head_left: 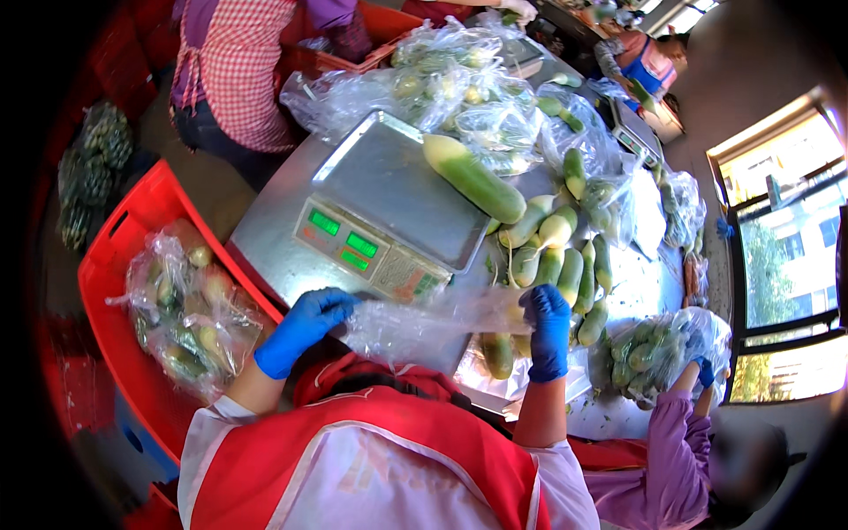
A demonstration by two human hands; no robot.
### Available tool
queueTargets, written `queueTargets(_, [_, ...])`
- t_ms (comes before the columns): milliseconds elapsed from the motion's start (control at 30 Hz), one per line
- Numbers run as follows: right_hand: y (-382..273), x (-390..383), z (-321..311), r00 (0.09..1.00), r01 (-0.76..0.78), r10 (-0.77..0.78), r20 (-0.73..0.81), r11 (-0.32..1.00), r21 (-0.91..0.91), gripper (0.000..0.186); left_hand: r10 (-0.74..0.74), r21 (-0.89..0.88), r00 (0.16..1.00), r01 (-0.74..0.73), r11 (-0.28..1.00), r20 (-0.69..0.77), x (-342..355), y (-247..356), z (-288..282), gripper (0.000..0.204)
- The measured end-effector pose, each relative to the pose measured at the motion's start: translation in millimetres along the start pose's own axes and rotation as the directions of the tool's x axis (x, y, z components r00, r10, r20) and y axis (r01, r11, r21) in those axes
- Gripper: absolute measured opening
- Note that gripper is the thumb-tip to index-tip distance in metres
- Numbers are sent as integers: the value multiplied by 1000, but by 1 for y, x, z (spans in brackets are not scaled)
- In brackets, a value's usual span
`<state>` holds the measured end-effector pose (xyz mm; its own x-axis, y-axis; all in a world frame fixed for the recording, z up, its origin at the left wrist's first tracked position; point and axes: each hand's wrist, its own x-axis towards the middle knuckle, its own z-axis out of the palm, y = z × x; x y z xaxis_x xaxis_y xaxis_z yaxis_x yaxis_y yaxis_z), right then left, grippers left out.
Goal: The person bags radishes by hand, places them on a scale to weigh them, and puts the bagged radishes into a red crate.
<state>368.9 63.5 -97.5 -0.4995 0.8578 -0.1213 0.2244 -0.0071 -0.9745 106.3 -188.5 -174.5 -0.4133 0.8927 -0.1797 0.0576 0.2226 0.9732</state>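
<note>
A clear plastic bag (pixel 420 329) is stretched sideways between my blue-gloved hands, in front of the scale. My left hand (pixel 314 322) pinches one end, beside the red crate. The other end is gripped by my right hand (pixel 548 322), close to the radishes. Just beyond the bag stands a weighing scale (pixel 389 185) with lit green displays. One large green-and-white radish (pixel 474 179) lies across the right side of its steel pan. Several loose green radishes (pixel 552 256) are heaped to the right of the scale.
A red crate (pixel 181 205) at my left holds bagged radishes (pixel 190 318). Filled plastic bags (pixel 442 84) cover the table's far side. A co-worker in a checked apron (pixel 234 71) stands far left. Another in purple sleeves (pixel 658 450) handles a bag of radishes (pixel 649 358) at right.
</note>
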Motion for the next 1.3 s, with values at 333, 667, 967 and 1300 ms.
queueTargets(333, [-40, 19, 31, 997, 51, -63, 51, 976, 212, 21, 202, -160, 925, -264, 951, -323, 7, 39, -38, 14])
queueTargets(667, [-65, -20, 64, 954, 84, -168, 249, 945, 317, 15, 546, 521, 815, -557, 647, 194, 68, 98, 69, 40])
queueTargets(967, [27, 19, 8, 894, 443, -400, 201, 722, -532, 25, 312, 25, 949, -311, 950, -56, 67, 90, 54, 19])
queueTargets(1300, [-27, 8, 56, 753, 647, -652, 87, 711, -275, 49, 511, 691, 859, -380, 615, 18, 86, 97, 89, 34])
